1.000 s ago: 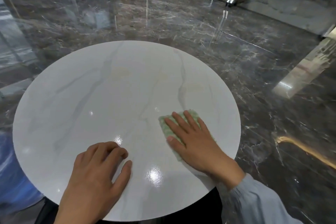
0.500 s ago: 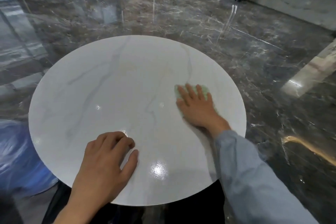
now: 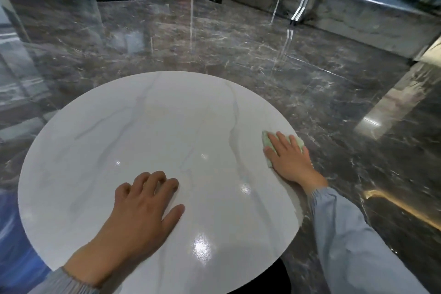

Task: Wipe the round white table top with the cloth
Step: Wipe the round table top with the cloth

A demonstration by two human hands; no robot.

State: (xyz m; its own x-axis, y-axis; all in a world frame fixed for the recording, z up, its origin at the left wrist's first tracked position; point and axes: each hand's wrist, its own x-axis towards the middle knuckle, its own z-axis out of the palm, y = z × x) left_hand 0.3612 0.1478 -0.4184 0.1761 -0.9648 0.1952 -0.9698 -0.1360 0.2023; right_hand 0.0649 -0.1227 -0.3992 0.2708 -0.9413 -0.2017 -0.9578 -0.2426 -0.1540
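The pale green cloth (image 3: 267,141) is pressed flat at the right rim of the round white desk top (image 3: 143,126), under the right hand (image 3: 290,162). The fingers (image 3: 282,142) of that hand are laid straight and slightly apart over the cloth. Nothing is pinched or clamped, so the cloth is held by downward pressure alone. The left hand (image 3: 143,207) is rested on the near part of the desk, its fingers loosely bent and the thumb out, with nothing held.

The main risk is judged to lie at the rim. The cloth's outer corner is seen right at the edge. If the stroke is carried further outward, the cloth could be pushed off and dropped onto the dark marble floor (image 3: 238,50), where it would be dirtied.

Because the top is glossy and the cloth is not gripped, the hand could also be slid across the cloth. The cloth might then be bunched or left behind, and a strip missed.

The far and left parts of the desk lie well apart from the cloth, so a long reach would be called for there. If weight is thrown onto the bracing left hand, the desk might be rocked, though its base is mostly hidden and this cannot be confirmed. Marks may also be left on the polished surface under that hand.
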